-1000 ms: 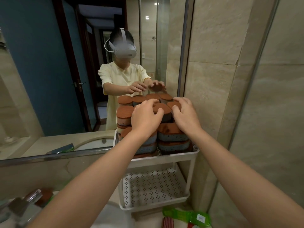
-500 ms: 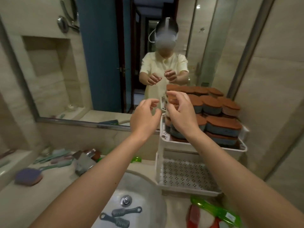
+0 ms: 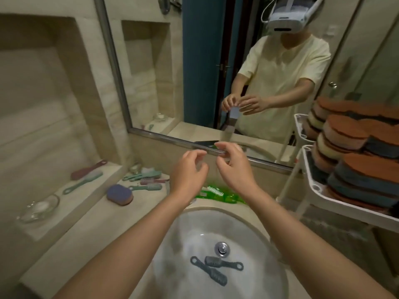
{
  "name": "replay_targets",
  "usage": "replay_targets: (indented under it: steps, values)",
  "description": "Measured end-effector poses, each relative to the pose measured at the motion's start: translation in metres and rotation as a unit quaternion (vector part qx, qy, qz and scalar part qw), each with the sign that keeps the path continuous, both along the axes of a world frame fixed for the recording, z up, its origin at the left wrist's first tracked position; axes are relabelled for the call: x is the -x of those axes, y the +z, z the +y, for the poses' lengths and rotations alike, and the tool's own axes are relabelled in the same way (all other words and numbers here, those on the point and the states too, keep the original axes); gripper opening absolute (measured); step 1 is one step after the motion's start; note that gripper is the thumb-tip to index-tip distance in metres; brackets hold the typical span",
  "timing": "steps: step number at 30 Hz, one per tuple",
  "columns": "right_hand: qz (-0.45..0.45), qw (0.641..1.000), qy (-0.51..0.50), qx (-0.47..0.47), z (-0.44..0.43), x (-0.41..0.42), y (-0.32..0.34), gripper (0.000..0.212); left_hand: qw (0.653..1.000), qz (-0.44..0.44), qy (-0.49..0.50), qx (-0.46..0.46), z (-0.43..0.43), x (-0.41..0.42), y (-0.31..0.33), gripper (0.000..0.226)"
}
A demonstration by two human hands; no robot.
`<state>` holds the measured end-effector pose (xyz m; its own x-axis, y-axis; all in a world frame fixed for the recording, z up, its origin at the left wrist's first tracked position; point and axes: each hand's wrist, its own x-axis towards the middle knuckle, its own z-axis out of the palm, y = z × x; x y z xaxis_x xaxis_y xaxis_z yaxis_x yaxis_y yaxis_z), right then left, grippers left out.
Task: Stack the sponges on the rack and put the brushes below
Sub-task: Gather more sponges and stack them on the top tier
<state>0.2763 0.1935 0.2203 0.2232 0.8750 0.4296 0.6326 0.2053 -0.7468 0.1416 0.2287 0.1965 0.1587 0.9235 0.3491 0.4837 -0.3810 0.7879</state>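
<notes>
both hands point(image 3: 189, 173) point(image 3: 234, 169) hover over the sink point(image 3: 254, 223), grips wide, empty; no readable writing.

Sponges point(image 3: 358, 169) are piled up on the top shelf of the white rack point(image 3: 311, 182) over at 3 o'clock, flat, rust-orange tops up with blue or yellowish undersides, packed tight against each other in a few layers. One stray purple sponge point(image 3: 120, 194) with a pinkish base sits flat on the counter at 9 o'clock. Just past it are a bunch of teal and pink brushes point(image 3: 143, 176), and two more, a maroon brush point(image 3: 88, 170) and a teal brush point(image 3: 83, 182), lie side by side on the ledge. Two grey-blue brushes point(image 3: 216, 269) lie crossed in the sink at 6 o'clock. A green brush point(image 3: 218, 193) with white bristles, I think, lies behind the sink.
</notes>
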Motion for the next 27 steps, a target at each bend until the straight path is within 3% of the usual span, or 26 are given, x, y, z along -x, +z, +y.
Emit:
replay_targets:
  steps: [16,22,27]
  values:
    - [-0.01,0.983,0.07,0.172,0.128,0.138,-0.099,0.034,0.989,0.083,0.053,0.114,0.106,0.159,-0.097,0.031]
    - [-0.038,0.97,0.091,0.223,0.159,0.189,-0.134,0.035,0.968,0.2,0.044,0.149,0.14,0.219,-0.135,0.042]
    - [-0.043,0.955,0.1,0.277,0.175,0.212,-0.159,0.037,0.93,0.338,-0.028,0.143,0.167,0.252,-0.166,0.053]
